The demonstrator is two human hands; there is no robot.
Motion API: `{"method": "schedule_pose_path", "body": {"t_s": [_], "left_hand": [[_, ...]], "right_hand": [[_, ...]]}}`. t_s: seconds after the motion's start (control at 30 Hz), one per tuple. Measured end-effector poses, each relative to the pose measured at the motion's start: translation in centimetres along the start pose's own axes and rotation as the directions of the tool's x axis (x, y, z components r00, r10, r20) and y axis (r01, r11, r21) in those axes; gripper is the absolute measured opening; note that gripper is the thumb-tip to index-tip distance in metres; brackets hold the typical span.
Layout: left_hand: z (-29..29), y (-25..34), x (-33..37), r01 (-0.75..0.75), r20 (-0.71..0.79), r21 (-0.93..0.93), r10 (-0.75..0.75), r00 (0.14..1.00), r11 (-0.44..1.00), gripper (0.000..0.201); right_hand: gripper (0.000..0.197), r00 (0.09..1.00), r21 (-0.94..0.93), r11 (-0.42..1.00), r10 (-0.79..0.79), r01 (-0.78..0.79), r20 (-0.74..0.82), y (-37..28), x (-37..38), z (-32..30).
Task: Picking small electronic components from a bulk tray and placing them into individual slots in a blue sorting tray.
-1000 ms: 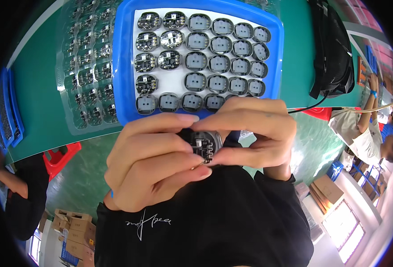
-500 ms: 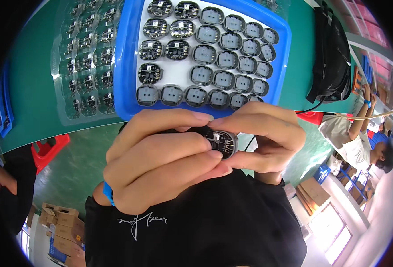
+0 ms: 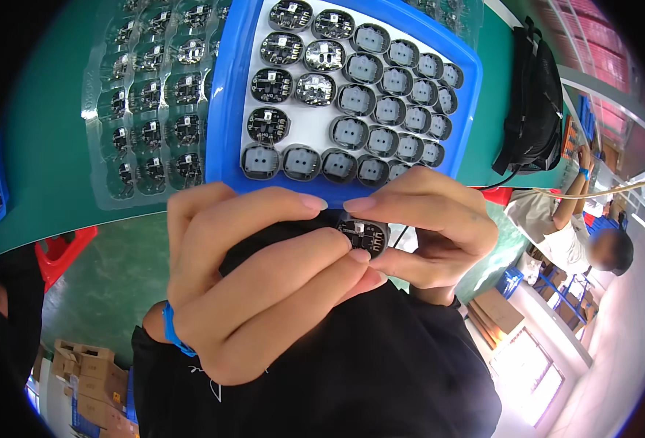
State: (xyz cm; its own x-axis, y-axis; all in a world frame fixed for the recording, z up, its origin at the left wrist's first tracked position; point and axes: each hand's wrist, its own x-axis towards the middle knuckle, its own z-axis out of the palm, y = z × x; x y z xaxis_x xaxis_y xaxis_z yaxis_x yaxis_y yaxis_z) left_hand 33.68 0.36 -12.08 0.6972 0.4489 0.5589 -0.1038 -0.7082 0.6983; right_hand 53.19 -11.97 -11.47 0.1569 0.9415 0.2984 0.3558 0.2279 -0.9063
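Observation:
A small round grey housing with a black circuit board (image 3: 370, 237) is held in front of my chest, its board side facing up. My right hand (image 3: 443, 226) grips its right side between index finger and thumb. Several fingertips of my left hand (image 3: 264, 270) close on its left side and cover part of the board, while the left index finger is lifted off it. Just beyond my hands is a blue tray (image 3: 225, 102) with rows of grey housings (image 3: 350, 133). Those in its left columns carry black boards (image 3: 271, 86); the others show a bare grey inside.
A clear plastic blister tray (image 3: 92, 117) of circuit boards lies left of the blue tray on the green table (image 3: 52, 139). A black backpack (image 3: 532, 102) rests at the table's right. Red stools (image 3: 70, 252) stand below the edge. Another person (image 3: 563, 223) works at far right.
My left index finger has lifted away from the right fingertips, opening a gap above the housing. My view has shifted, so the tray appears farther right. The housing stays between both hands.

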Motion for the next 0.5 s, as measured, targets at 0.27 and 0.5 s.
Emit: {"method": "schedule_pose_path", "body": {"t_s": [0.27,0.5], "left_hand": [[-0.1,-0.7,-0.4,-0.026,0.039,-0.100,0.030,0.999,0.995,0.031],[-1.0,-1.8,0.0,-0.165,0.092,-0.102,0.175,0.980,0.981,0.031]], "right_hand": [[0.045,0.979,0.121,0.981,0.133,-0.153,0.157,-0.2,-0.1,-0.2],[0.043,0.984,0.151,0.978,0.125,-0.143,0.125,-0.2,0.0,-0.2]]}}
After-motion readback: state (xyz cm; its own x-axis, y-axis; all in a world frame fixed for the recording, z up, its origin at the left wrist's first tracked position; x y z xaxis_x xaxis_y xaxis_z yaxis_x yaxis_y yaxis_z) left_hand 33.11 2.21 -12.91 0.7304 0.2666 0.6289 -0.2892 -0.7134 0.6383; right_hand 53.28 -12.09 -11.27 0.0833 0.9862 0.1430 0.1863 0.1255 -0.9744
